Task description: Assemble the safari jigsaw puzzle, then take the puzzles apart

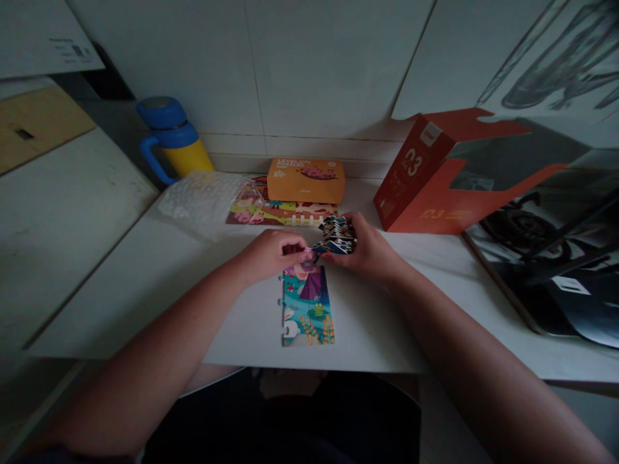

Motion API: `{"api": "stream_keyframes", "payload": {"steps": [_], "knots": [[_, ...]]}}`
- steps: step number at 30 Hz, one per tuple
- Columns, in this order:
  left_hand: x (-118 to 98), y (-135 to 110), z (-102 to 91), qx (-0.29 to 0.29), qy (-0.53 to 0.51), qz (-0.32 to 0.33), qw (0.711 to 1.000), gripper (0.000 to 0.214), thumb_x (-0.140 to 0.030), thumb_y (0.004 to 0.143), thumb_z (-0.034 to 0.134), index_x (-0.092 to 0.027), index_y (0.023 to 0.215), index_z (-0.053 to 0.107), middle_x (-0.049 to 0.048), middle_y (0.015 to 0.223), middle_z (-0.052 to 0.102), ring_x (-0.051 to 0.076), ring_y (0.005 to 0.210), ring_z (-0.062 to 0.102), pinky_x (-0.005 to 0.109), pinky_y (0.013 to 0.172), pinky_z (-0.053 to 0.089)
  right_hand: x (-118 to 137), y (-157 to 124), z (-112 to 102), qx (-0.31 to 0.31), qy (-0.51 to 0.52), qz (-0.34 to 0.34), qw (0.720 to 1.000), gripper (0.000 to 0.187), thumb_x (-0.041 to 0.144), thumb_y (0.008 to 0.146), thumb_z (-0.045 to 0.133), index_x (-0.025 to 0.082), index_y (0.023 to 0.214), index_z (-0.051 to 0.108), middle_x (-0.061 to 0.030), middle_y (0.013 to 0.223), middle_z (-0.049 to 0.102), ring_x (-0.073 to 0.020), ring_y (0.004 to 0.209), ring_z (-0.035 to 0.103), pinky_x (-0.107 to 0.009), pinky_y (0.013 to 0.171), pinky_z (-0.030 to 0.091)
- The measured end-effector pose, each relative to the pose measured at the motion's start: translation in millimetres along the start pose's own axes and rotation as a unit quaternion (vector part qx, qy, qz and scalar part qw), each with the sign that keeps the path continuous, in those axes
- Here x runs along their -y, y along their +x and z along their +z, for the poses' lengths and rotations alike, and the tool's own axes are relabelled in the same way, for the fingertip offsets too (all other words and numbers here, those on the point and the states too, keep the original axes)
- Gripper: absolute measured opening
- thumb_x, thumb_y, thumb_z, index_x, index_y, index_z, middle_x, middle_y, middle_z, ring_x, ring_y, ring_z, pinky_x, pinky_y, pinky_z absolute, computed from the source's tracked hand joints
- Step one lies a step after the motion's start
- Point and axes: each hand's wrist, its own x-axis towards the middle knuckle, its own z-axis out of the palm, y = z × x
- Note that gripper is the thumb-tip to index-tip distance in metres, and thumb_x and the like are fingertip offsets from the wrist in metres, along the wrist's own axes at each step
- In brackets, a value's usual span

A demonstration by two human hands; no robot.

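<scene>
A partly joined jigsaw puzzle (309, 306) lies on the white tabletop (251, 322), showing a rabbit, a frog and orange plants on teal. At its far edge my left hand (278, 253) pinches a small purplish puzzle piece (307, 252), mostly covered by the fingertips. Close beside it, my right hand (363, 248) is wrapped round a thick stack of puzzle pieces (338, 233), held on edge just above the table. The pieces' printed faces are largely hidden within the stack.
An orange puzzle box (306, 182) sits behind on a farm picture (280, 214), beside bubble wrap (203, 200). A blue and yellow flask (176, 138) stands at the back left. To the right are an open red carton (430, 180) and a gas stove (541, 277).
</scene>
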Motion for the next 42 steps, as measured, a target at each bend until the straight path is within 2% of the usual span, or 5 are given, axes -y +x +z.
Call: {"api": "stream_keyframes", "payload": {"steps": [12,26,33,38,42], "knots": [[-4,-5,-23.4,-0.006,0.076,0.087,0.993,0.014,-0.033,0.098,0.071,-0.023,0.093,0.079,0.0013,0.084,0.073,0.015,0.078,0.064,0.029,0.073,0.046,-5,1,0,-0.009,-0.058,0.024,0.998,0.079,0.063,0.072,0.086,0.022,0.13,0.051,-0.015,0.116,0.072,-0.0308,0.094,0.072,-0.04,0.078,0.056],[-5,-2,14.2,-0.057,0.061,0.014,0.996,0.009,-0.028,0.092,0.078,-0.02,0.095,0.073,0.0016,0.089,0.075,0.014,0.078,0.068,0.028,0.071,0.053,-11,-1,7,0.069,-0.106,-0.051,0.991,0.109,0.068,0.063,0.092,0.02,0.149,0.043,-0.0235,0.142,0.059,-0.0426,0.128,0.063,-0.054,0.104,0.051],[-15,-3,25.0,-0.051,-0.053,0.021,0.997,0.017,-0.021,0.095,0.069,-0.021,0.112,0.064,0.0039,0.105,0.076,0.015,0.089,0.074,0.029,0.082,0.061,-6,-1,6,0.067,-0.106,-0.054,0.991,0.085,0.064,0.078,0.081,0.022,0.144,0.048,-0.0205,0.136,0.063,-0.0395,0.12,0.066,-0.051,0.098,0.053],[-9,-7,6.8,-0.062,0.098,0.031,0.993,0.025,-0.032,0.095,0.072,-0.022,0.117,0.065,0.0071,0.116,0.071,0.022,0.107,0.069,0.039,0.097,0.056,-9,1,4,0.05,-0.117,-0.056,0.99,0.082,0.062,0.077,0.082,0.02,0.14,0.051,-0.0205,0.131,0.066,-0.0385,0.115,0.067,-0.05,0.095,0.053],[2,-12,-5.0,-0.018,0.201,0.039,0.979,0.056,-0.056,0.077,0.087,-0.021,0.117,0.067,0.0103,0.123,0.063,0.029,0.118,0.061,0.043,0.106,0.05,-8,1,-3,0.024,-0.102,-0.062,0.993,0.084,0.06,0.077,0.083,0.017,0.141,0.051,-0.021,0.132,0.067,-0.0377,0.115,0.068,-0.048,0.095,0.053]]}}
